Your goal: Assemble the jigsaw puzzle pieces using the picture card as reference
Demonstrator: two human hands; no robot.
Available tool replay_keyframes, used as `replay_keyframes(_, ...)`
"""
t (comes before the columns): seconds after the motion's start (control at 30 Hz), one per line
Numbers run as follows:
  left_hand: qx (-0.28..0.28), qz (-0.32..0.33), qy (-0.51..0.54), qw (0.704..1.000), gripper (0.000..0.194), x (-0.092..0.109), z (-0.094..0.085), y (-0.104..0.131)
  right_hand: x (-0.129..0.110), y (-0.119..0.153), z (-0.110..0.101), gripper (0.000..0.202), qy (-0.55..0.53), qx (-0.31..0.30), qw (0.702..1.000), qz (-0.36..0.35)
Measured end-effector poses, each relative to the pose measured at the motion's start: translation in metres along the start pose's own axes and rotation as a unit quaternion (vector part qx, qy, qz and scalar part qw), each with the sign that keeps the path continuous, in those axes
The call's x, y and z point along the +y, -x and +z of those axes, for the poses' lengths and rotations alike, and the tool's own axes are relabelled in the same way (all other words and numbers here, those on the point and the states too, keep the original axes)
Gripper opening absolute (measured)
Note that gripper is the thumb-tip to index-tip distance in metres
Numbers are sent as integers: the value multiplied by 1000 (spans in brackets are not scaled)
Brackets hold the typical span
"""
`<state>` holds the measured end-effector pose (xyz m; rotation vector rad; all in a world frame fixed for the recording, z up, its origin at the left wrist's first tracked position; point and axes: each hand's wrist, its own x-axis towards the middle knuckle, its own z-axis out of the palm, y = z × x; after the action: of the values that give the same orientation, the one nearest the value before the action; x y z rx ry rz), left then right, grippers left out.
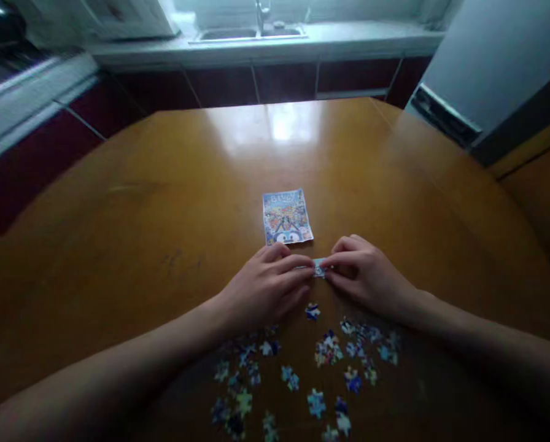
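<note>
My left hand is closed, its fingers pressed together over a short strip of joined jigsaw puzzle pieces and hiding much of it. At the strip's right end, a pale blue and white puzzle piece shows between my hands. The fingertips of my right hand pinch this piece from the right. Just beyond my left fingers lies a colourful picture sheet with a cartoon scene. A single loose puzzle piece sits on the table below the strip.
Loose puzzle pieces lie near me on the wooden table, with a left group and a right group, some under my forearms. Beyond the table's far edge are a counter with a sink and a large pale appliance.
</note>
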<state>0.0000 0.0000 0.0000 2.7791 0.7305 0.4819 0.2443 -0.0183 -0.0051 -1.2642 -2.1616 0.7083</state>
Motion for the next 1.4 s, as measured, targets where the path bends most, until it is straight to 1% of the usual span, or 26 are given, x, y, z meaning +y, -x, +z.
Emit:
replay_keyframes(0.23,3,0,8,1000,28,-1,2,-3,1,-2,4,11,5,2,1000,5)
replay_keyframes(0.53,-14,7,-37,999,32,-1,4,-4,1,-2,0,8,-7,6,1000,0)
replay_keyframes(0.63,-15,11,-43,999,33,-1,5,-3,3,0,-1,9,2,1,1000,-27)
replay_keyframes(0.8,-16,7,-37,999,32,0,4,-3,4,2,-5,14,74,-38,993,-83)
replay_keyframes(1.0,-7,-10,12,1000,26,0,2,-4,2,2,-8,19,141,-51,981,-125)
replay_keyframes(1.1,-7,-8,25,1000,21,-1,1,-4,2,2,-8,22,181,-47,971,-147)
replay_keyframes(1.2,-10,-3,21,1000,18,-1,0,-4,0,2,-9,21,234,-50,955,-175)
replay_keyframes(1.27,-12,-2,14,1000,20,0,0,-4,-1,1,-12,18,265,-63,942,-194)
replay_keyframes(1.33,-14,-2,4,1000,26,0,1,-3,-2,1,-13,18,279,-77,935,-206)
replay_keyframes(1.4,-15,3,-8,1000,34,0,2,-2,-2,2,-14,19,264,-82,939,-203)
